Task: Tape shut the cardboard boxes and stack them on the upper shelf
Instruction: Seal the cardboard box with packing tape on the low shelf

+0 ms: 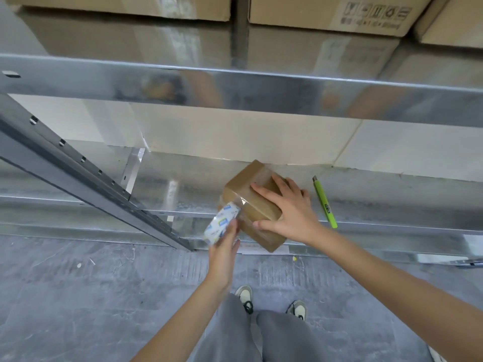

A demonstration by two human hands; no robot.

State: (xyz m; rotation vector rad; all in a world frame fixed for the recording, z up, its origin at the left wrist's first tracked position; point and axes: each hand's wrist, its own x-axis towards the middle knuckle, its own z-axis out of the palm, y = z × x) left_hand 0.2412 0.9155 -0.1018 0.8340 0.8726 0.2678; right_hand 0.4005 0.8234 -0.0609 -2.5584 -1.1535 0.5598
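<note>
A small brown cardboard box (pixel 245 189) lies on the lower metal shelf (pixel 379 194), its near end sticking out past the shelf's front edge. My right hand (pixel 287 212) rests flat on top of it with the fingers spread. My left hand (pixel 224 252) grips a roll of clear tape (pixel 221 226) with a white and blue core, held at the box's left side. A strip of clear tape runs from the roll onto the box. Larger cardboard boxes (pixel 326 11) stand on the upper shelf (pixel 235 84).
A green utility knife (pixel 325 203) lies on the lower shelf right of the box. A slanted grey metal upright (pixel 86 173) with holes crosses the left side. Grey concrete floor and my two shoes are below.
</note>
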